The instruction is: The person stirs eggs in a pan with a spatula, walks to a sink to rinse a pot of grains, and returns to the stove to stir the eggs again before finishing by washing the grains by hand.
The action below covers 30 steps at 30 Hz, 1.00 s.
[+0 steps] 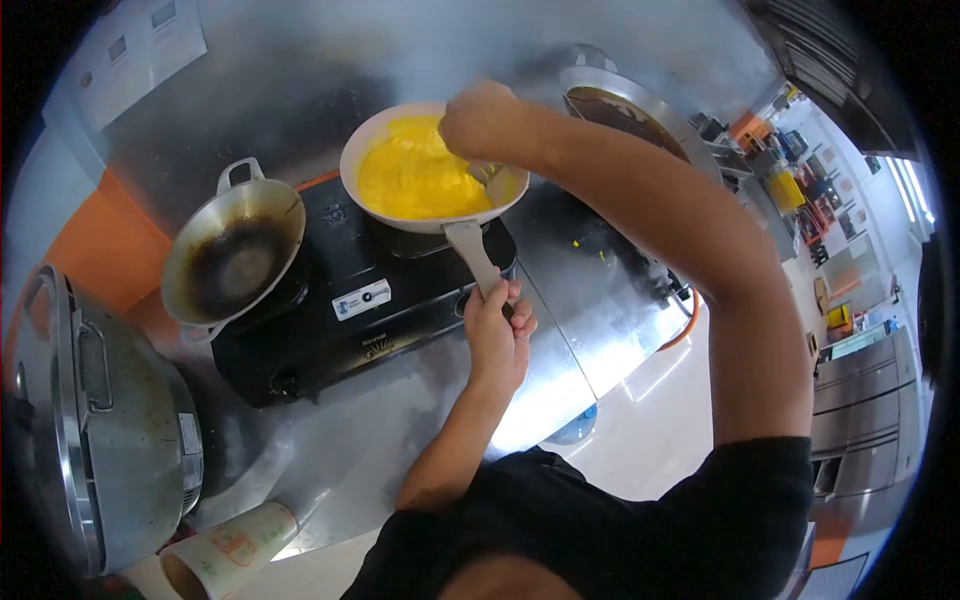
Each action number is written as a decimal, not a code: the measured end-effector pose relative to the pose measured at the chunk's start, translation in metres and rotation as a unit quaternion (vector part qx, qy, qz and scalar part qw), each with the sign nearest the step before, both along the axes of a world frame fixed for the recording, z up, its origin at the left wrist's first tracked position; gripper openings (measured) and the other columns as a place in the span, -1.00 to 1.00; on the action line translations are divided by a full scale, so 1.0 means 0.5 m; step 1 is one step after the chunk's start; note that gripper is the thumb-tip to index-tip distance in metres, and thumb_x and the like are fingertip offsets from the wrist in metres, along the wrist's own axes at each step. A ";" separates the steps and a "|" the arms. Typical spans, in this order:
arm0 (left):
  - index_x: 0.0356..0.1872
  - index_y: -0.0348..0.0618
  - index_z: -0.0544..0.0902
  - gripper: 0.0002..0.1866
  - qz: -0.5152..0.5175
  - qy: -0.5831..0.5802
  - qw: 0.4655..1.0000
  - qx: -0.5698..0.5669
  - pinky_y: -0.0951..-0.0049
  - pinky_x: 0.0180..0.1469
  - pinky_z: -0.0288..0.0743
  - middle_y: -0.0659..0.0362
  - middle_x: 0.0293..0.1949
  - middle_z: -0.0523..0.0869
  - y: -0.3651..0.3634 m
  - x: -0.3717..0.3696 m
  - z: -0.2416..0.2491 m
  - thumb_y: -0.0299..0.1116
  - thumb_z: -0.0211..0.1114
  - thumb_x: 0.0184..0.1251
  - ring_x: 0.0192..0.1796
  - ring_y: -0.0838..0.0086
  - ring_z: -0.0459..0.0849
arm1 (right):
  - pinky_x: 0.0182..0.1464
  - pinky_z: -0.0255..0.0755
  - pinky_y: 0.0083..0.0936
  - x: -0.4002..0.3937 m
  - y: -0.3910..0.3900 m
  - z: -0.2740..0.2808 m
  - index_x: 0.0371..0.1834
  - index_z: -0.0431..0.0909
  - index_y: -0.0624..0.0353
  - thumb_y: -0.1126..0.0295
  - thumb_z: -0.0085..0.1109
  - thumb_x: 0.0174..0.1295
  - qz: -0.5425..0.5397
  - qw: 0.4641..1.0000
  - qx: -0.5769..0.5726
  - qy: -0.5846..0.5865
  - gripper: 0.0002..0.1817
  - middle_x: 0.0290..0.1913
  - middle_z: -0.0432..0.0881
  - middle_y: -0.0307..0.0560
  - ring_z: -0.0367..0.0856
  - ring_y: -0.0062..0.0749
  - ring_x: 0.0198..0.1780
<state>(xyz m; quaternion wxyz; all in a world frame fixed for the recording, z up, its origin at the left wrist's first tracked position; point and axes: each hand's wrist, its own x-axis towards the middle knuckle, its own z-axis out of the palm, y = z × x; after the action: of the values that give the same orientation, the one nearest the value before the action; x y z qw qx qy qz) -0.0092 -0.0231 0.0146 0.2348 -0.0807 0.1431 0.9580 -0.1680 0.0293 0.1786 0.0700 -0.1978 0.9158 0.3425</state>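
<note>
Fingers wrapped round the grey pan handle (470, 250), my left hand (500, 330) steadies a light-coloured frying pan (352, 172) on the black gas stove. Bright yellow egg (410, 175) spreads over most of the pan's inside, with a wet, uneven surface. Above the pan's right side is my right hand (482, 122), closed, its arm reaching across from the right. A small greyish tool end (488, 172) shows just below that hand at the egg's edge. The hand hides the rest, so its kind cannot be made out.
Left of the pan, a stained wok (240, 245) sits on the two-burner stove (350, 335). A large lidded metal pot (135, 420) and a paper cup (235, 550) are at lower left. Behind my right arm stands a wide pan of dark liquid (625, 105).
</note>
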 end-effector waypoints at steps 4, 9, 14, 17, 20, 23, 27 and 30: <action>-0.20 -0.02 0.35 -0.90 -0.004 -0.015 1.000 -0.020 0.64 -0.59 0.08 0.28 -0.41 0.41 -0.011 -0.002 0.004 -0.46 0.04 0.33 -0.61 0.67 0.25 | -0.20 0.54 -0.29 -0.021 0.061 -0.035 -0.33 0.71 0.02 0.40 0.15 0.04 0.044 0.996 -0.027 0.074 -0.83 -0.25 0.69 -0.11 0.66 -0.18 -0.16; -0.09 0.00 0.38 -0.83 -0.034 -0.006 0.998 -0.043 0.64 -0.57 0.09 0.28 -0.42 0.40 -0.022 -0.006 0.000 -0.45 0.02 0.34 -0.60 0.65 0.26 | -0.19 0.56 -0.31 -0.040 0.106 -0.049 -0.33 0.70 0.02 0.38 0.11 0.10 0.025 0.993 -0.033 0.108 -0.84 -0.28 0.69 -0.12 0.67 -0.20 -0.15; -0.07 0.00 0.37 -0.82 -0.039 0.009 0.998 -0.044 0.64 -0.57 0.10 0.28 -0.41 0.40 -0.027 -0.002 -0.002 -0.45 0.02 0.34 -0.58 0.65 0.28 | -0.24 0.56 -0.32 -0.049 0.167 -0.052 -0.35 0.67 0.09 0.39 0.07 0.13 0.027 0.988 -0.072 0.134 -0.84 -0.37 0.67 -0.06 0.67 -0.15 -0.27; -0.07 -0.01 0.37 -0.82 -0.039 0.000 0.998 -0.047 0.64 -0.58 0.10 0.27 -0.41 0.40 -0.030 -0.003 0.000 -0.45 0.02 0.34 -0.57 0.65 0.29 | -0.17 0.53 -0.28 -0.047 0.212 -0.019 -0.33 0.65 0.10 0.35 0.07 0.15 0.020 0.978 -0.136 0.155 -0.84 -0.32 0.66 -0.07 0.66 -0.17 -0.22; -0.06 -0.01 0.37 -0.82 -0.039 -0.003 0.998 -0.048 0.64 -0.58 0.10 0.27 -0.40 0.41 -0.029 -0.003 0.003 -0.45 0.02 0.35 -0.58 0.65 0.28 | -0.12 0.48 -0.24 -0.005 0.227 0.054 -0.28 0.66 0.04 0.32 0.11 0.13 0.033 0.975 -0.164 0.148 -0.84 -0.24 0.65 -0.06 0.63 -0.19 -0.16; -0.06 -0.02 0.36 -0.82 -0.035 0.005 0.998 -0.047 0.63 -0.58 0.10 0.25 -0.39 0.41 -0.028 -0.002 -0.002 -0.44 0.02 0.35 -0.58 0.65 0.28 | -0.13 0.47 -0.25 0.058 0.169 0.138 -0.23 0.67 -0.01 0.32 0.14 0.11 -0.140 0.986 -0.094 0.000 -0.82 -0.19 0.63 -0.03 0.58 -0.18 -0.08; -0.06 -0.02 0.36 -0.82 -0.039 0.011 0.999 -0.036 0.63 -0.58 0.09 0.25 -0.38 0.42 -0.028 -0.005 -0.008 -0.44 0.03 0.36 -0.59 0.65 0.28 | -0.16 0.48 -0.28 0.124 0.139 0.144 -0.19 0.66 0.01 0.34 0.17 0.08 -0.092 0.992 -0.077 -0.042 -0.78 -0.27 0.64 0.01 0.60 -0.15 -0.15; -0.06 -0.02 0.37 -0.83 -0.039 0.004 0.998 -0.044 0.63 -0.60 0.09 0.25 -0.39 0.42 -0.026 -0.006 -0.008 -0.44 0.02 0.36 -0.60 0.64 0.28 | -0.18 0.49 -0.27 0.124 0.143 0.077 -0.22 0.66 0.06 0.36 0.14 0.10 -0.067 0.994 -0.043 -0.071 -0.80 -0.34 0.65 0.05 0.63 -0.11 -0.24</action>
<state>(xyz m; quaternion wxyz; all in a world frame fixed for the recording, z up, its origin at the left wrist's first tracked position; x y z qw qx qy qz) -0.0122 -0.0362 0.0106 0.2676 -0.0810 0.1891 0.9413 -0.1058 0.1009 0.2171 0.1491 -0.1630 0.9334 0.2827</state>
